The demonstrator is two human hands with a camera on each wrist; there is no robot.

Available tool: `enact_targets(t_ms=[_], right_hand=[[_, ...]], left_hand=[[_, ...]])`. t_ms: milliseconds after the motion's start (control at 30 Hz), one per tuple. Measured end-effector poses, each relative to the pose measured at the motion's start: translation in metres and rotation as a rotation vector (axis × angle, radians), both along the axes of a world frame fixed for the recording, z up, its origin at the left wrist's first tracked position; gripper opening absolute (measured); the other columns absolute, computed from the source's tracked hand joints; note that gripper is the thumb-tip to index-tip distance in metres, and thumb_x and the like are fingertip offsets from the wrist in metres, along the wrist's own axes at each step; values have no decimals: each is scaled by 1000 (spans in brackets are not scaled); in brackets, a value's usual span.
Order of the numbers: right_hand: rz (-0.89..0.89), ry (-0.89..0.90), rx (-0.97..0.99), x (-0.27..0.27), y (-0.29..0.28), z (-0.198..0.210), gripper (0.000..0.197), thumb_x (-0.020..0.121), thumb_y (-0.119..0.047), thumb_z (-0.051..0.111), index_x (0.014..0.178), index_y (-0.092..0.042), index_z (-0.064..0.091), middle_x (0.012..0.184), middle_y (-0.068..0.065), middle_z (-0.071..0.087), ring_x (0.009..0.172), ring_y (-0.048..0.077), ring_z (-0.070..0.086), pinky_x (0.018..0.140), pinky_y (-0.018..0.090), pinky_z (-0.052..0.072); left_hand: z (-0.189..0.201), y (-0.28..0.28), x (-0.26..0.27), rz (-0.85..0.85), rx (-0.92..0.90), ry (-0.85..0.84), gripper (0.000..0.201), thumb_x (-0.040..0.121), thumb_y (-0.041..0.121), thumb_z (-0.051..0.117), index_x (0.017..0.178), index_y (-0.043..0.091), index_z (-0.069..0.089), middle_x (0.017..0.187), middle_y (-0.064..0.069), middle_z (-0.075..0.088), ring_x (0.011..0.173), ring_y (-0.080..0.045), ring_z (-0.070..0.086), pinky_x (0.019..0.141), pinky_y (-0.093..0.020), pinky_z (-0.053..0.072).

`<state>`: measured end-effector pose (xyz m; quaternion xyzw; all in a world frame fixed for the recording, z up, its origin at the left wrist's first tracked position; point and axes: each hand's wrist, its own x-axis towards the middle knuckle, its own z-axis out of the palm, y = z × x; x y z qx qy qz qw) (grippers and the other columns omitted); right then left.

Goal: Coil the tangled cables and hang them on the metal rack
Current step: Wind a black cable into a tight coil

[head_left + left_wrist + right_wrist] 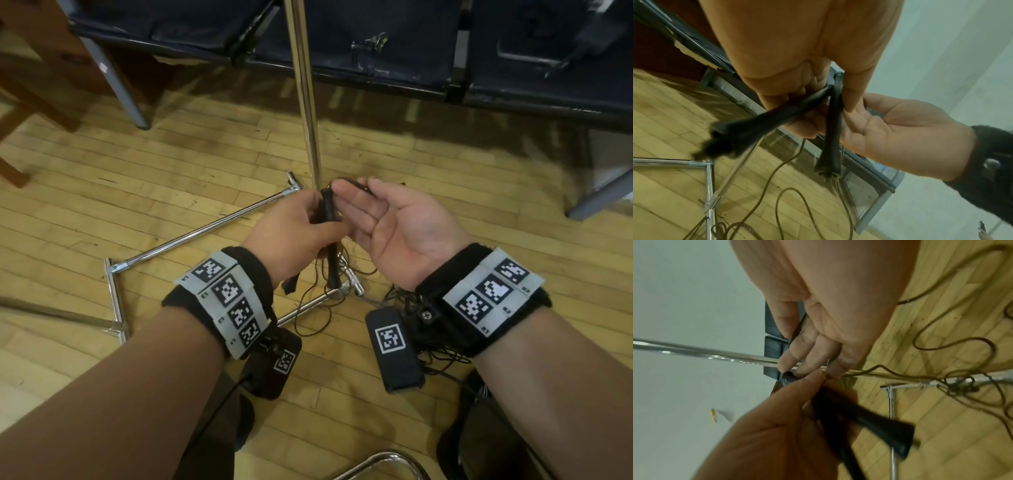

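Observation:
Two black handles (329, 212) joined to a thin brown cable (315, 308) stand upright in my left hand (298, 222), which grips them in front of the metal rack's chrome pole (305, 85). In the left wrist view the handles (833, 126) splay apart below the fist. My right hand (380, 219) is palm up, with straight fingers touching the handles. Its thumb pinches a stretch of the cable (797, 327) against the forefinger. The rest of the cable (953, 344) loops over the floor round the rack's base bar (205, 229).
A row of dark blue seats (376, 44) on grey legs (599, 195) stands behind the rack. Wooden furniture (34, 68) is at the far left. A chrome chair frame (376, 462) curves at the bottom edge. More tangled cable (442, 356) lies under my right wrist.

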<state>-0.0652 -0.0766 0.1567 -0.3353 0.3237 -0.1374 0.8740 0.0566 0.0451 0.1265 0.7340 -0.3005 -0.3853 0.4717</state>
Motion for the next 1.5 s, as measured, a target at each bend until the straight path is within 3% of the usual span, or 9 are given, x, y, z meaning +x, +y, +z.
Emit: enact_targets(t_ms=[200,367,433,567,800,933,1067,1333,1500], right_hand=[[23,658,-765,-13,-17,-11,37,92,-32,71,124,-19,58,107,-4,66,95,14,66,76,31,51],[420,429,-1122,-16,-16,-6,77,87,-15,68,152,-40,36,150,-25,48,115,-13,58,81,17,52],[586,369,-1127,-16,-9,-9,59,89,-13,67,143,-32,53,136,-13,64,118,3,64,96,35,56],[592,356,-1085,-17,-5,-10,10,98,-27,64,102,-23,71,86,3,76,76,22,71,84,57,58],[790,661,-1195,-39,-30,-30,23,102,-49,51,93,-34,67,57,-17,61,50,1,57,47,20,46],[911,1053,-1336,-70,-60,-45,20,106,-37,48,99,-27,63,86,0,67,80,20,64,71,34,52],[1047,1405,-1359,-82,-74,-42,33,103,-37,50,128,-17,59,122,6,63,112,27,59,105,48,47],[740,560,-1239,-41,-23,-5,95,86,-40,77,154,-60,14,169,-12,21,147,12,32,108,34,35],[709,182,-885,-28,-4,-1,57,87,-12,73,137,-34,58,127,-8,72,119,6,65,105,38,47]], left_hand=[[5,0,1,25,56,-60,11,92,21,58,94,29,64,83,2,63,76,-23,67,72,-37,63],[10,3,-2,-167,98,-114,18,97,14,60,90,30,64,76,-2,63,69,-25,65,76,-60,65],[16,4,-2,-200,73,-52,14,92,17,64,94,29,69,80,-8,69,71,-32,71,73,-62,65],[21,9,5,-135,25,-47,14,97,22,67,93,35,70,78,1,71,69,-25,71,68,-50,66],[39,20,48,633,-420,208,8,97,16,62,102,22,62,68,8,61,55,-8,53,46,-25,43],[45,40,80,951,-557,316,9,100,14,57,109,16,58,64,7,58,49,-9,51,43,-24,41],[41,42,68,841,-453,79,9,97,22,60,105,25,62,71,10,61,57,-8,55,51,-26,48],[39,24,11,-57,-52,-271,16,101,36,63,96,51,64,80,16,73,66,-7,70,59,-30,62],[38,15,-9,-335,65,-362,12,104,30,65,106,42,67,92,7,74,78,-12,73,70,-39,65]])
